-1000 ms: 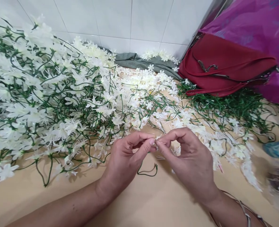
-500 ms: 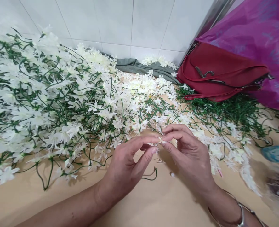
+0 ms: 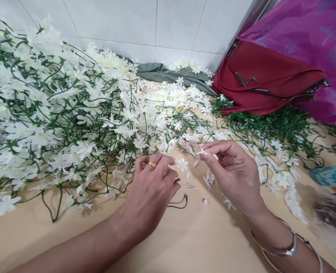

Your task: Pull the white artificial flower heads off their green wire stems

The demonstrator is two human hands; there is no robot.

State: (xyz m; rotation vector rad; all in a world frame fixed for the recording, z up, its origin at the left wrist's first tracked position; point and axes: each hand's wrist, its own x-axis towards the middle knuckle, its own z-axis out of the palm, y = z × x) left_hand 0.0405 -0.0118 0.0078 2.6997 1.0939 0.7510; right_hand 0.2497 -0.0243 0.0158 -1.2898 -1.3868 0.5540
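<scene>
Between the thumb and forefinger of my right hand is a small white artificial flower, mostly covered by the fingertips. My left hand is lower, back of the hand up, fingers curled toward the table. A short green tip of a stem shows between its thumb and fingers; the rest is hidden. Close beside it a bent green stem lies on the table. A loose white flower and thin white stamens lie between my two hands.
A large heap of white flowers on green stems fills the left. Loose flower heads spread toward the tiled wall. On the right are a red handbag, green stems, a purple plastic bag and a blue patterned object.
My hands were together, both pinching at the small white flower. They have parted: the left dropped down and turned palm-down, while the right kept the flower and moved slightly away.
</scene>
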